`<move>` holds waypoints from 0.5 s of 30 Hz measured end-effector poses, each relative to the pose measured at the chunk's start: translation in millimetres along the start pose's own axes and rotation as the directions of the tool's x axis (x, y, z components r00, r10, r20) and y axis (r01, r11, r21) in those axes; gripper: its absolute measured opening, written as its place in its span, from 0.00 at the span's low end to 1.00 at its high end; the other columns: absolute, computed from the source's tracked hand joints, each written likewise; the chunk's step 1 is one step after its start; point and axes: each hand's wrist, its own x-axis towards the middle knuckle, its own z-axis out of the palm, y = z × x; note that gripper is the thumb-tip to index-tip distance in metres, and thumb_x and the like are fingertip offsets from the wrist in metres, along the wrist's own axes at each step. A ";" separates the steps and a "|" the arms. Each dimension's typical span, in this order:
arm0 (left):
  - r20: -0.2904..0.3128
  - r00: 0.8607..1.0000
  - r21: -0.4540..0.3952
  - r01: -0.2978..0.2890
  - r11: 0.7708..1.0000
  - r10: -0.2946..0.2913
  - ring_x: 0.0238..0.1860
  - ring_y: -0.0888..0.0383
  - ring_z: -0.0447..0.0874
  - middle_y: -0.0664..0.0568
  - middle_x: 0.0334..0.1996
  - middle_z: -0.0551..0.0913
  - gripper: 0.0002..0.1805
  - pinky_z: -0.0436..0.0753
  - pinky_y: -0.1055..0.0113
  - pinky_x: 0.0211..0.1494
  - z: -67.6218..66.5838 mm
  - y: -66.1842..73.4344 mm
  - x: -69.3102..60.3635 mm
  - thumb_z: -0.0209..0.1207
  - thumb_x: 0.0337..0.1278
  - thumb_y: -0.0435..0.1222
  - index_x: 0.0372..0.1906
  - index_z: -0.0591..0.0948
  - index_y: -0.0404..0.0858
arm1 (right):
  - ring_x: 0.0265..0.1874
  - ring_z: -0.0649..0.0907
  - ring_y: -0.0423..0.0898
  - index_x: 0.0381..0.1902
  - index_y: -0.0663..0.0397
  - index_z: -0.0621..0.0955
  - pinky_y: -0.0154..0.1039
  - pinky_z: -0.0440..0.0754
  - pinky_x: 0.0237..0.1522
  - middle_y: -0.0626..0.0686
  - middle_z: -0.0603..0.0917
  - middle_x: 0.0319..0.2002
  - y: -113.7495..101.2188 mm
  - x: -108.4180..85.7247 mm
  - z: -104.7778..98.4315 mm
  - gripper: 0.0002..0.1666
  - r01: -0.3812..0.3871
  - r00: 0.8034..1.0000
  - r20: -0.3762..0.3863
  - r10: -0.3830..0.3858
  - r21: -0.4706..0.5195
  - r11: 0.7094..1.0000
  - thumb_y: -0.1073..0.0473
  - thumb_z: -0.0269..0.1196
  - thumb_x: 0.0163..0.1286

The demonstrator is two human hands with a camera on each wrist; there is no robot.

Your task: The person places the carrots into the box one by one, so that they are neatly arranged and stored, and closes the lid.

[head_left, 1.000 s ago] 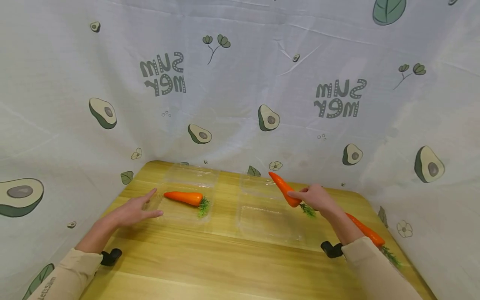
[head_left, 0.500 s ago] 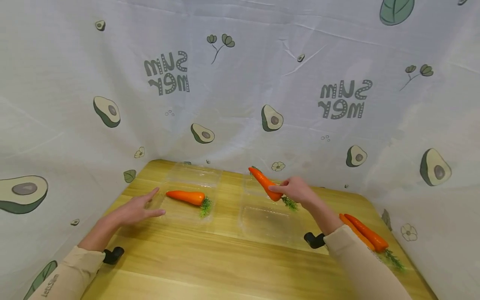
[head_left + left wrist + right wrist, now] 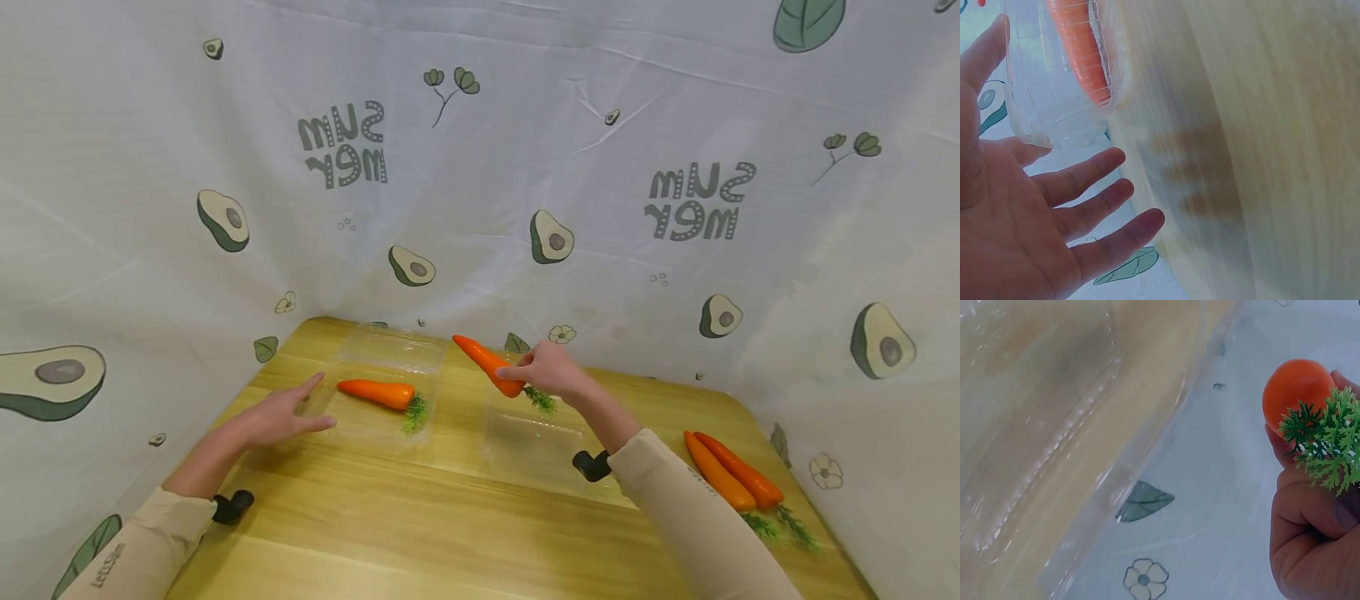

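Between its thumb and fingers, my right hand [image 3: 553,372] pinches an orange toy carrot [image 3: 480,358] near its thick, leafy end. The tip points up and to the left, above the strip between two clear plastic boxes. In the right wrist view the carrot's round end [image 3: 1294,390] and green fronds [image 3: 1335,440] face the camera. My left hand [image 3: 279,418] is spread at the left side of the left clear box [image 3: 378,435]; whether it touches the wall I cannot tell. Another carrot [image 3: 377,392] lies in that box. Below my right hand stands the right clear box [image 3: 517,467].
Two more carrots [image 3: 718,473] lie side by side at the table's right edge, partly behind the right sleeve. Both boxes have clear lids folded back. A printed cloth [image 3: 480,167] hangs around the back and sides of the wooden table [image 3: 420,533].
My right hand has carried the carrot leftward, from over the right box toward the left one. The two carrots at the right have come into fuller view. My left hand holds its place.
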 end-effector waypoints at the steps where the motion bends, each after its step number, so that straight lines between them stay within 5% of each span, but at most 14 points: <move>1: -0.002 1.000 0.000 -0.001 1.000 0.001 0.70 0.26 0.64 0.20 0.69 0.63 0.53 0.67 0.33 0.67 0.0 -0.1 0.3 0.59 0.68 0.55 0.80 0.46 0.30 | 0.20 0.59 0.43 0.27 0.52 0.90 0.38 0.55 0.27 0.45 0.74 0.16 -2.8 1.1 1.8 0.21 0.007 1.000 0.007 -0.007 0.003 1.000 0.40 0.72 0.62; 7: -0.011 1.000 0.007 -0.002 1.000 0.002 0.70 0.26 0.63 0.20 0.70 0.62 0.53 0.67 0.34 0.68 -0.2 -0.3 2.1 0.59 0.68 0.56 0.80 0.46 0.29 | 0.16 0.57 0.41 0.22 0.54 0.88 0.36 0.53 0.22 0.43 0.60 0.13 -18.6 9.2 11.7 0.21 0.059 0.997 0.041 -0.059 -0.008 0.998 0.42 0.72 0.62; 15: -0.006 1.000 0.020 0.014 1.000 -0.014 0.70 0.26 0.64 0.20 0.69 0.63 0.54 0.66 0.33 0.68 0.8 -1.8 4.6 0.59 0.67 0.57 0.80 0.46 0.30 | 0.17 0.61 0.41 0.21 0.54 0.87 0.36 0.57 0.22 0.44 0.66 0.14 -34.5 22.2 28.5 0.21 0.086 0.994 0.073 -0.082 -0.059 0.995 0.43 0.73 0.61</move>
